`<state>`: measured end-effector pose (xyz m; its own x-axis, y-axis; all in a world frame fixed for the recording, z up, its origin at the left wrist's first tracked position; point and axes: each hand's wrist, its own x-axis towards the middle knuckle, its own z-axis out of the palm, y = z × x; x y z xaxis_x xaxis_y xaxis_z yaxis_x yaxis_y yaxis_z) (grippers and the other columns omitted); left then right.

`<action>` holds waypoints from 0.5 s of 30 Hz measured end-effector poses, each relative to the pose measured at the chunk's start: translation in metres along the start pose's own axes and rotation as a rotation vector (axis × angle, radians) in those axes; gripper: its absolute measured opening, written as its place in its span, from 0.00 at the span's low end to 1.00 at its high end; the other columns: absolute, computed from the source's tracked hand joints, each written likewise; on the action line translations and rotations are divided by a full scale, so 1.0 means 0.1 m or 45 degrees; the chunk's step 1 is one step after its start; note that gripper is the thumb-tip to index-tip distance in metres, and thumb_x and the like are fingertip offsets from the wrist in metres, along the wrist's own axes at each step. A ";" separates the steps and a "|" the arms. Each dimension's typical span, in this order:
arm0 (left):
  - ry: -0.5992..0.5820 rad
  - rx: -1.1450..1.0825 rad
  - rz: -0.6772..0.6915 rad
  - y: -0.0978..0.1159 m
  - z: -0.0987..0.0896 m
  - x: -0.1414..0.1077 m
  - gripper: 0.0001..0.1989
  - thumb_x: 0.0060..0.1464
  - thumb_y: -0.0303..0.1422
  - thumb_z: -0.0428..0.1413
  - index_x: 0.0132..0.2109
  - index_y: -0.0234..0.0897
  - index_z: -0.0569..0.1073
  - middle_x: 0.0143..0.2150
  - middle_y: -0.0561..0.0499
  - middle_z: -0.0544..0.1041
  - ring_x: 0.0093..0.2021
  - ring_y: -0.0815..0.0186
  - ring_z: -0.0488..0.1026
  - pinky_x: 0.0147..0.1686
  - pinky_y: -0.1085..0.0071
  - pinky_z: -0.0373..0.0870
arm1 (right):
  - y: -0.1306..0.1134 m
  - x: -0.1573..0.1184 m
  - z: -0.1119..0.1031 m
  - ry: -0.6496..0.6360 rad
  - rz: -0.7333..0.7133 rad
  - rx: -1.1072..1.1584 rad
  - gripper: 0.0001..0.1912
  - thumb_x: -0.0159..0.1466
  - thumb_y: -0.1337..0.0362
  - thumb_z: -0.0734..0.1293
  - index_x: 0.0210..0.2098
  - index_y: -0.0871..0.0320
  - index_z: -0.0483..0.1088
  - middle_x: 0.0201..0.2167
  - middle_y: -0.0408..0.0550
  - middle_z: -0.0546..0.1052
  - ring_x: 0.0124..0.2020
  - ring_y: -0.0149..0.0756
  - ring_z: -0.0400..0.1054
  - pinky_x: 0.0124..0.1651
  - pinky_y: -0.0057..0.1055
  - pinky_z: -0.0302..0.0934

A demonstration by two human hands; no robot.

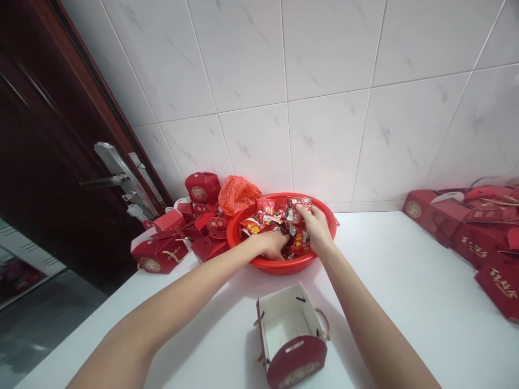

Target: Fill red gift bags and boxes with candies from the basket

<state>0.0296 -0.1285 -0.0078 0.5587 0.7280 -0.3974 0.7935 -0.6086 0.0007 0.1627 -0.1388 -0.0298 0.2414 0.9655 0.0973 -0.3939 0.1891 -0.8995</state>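
Round red plastic basket (284, 267) of shiny packets: set at 12 o'clock from open, maroon-and-white cardboard box (294, 359) | Red patterned packet (304, 202): pinched by right hand (318, 226), basket's 1 o'clock | Left hand (274, 244): sunk among packets, grip cannot be told

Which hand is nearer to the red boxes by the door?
Left. The left hand is mid-basin, right of the red boxes; the right hand is farther right.

both arms reaching forward, left hand (273, 245) lower, right hand (314, 222) pinching
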 end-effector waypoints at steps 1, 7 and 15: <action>0.020 0.028 0.002 0.01 0.01 0.01 0.30 0.46 0.38 0.62 0.57 0.32 0.71 0.51 0.33 0.79 0.49 0.44 0.78 0.44 0.61 0.74 | 0.01 0.00 0.00 -0.002 -0.009 0.000 0.18 0.50 0.51 0.72 0.34 0.57 0.72 0.33 0.47 0.80 0.37 0.42 0.74 0.41 0.37 0.68; 0.111 0.097 0.054 -0.03 0.05 0.08 0.29 0.43 0.33 0.62 0.55 0.33 0.73 0.53 0.35 0.78 0.49 0.46 0.78 0.44 0.62 0.74 | -0.02 -0.01 0.01 -0.007 -0.013 0.044 0.16 0.49 0.54 0.73 0.33 0.57 0.72 0.31 0.45 0.80 0.36 0.41 0.74 0.41 0.36 0.68; 0.389 -0.693 0.058 -0.36 -0.02 0.21 0.16 0.39 0.26 0.58 0.40 0.34 0.79 0.34 0.52 0.81 0.34 0.60 0.77 0.33 0.71 0.71 | -0.03 0.00 0.02 0.021 0.008 0.050 0.12 0.51 0.56 0.72 0.31 0.56 0.71 0.28 0.44 0.79 0.32 0.39 0.74 0.35 0.33 0.68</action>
<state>0.0136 -0.0902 -0.0140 0.5746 0.8116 -0.1056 0.7316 -0.4515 0.5107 0.1621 -0.1393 -0.0268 0.2536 0.9636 0.0843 -0.4300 0.1903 -0.8825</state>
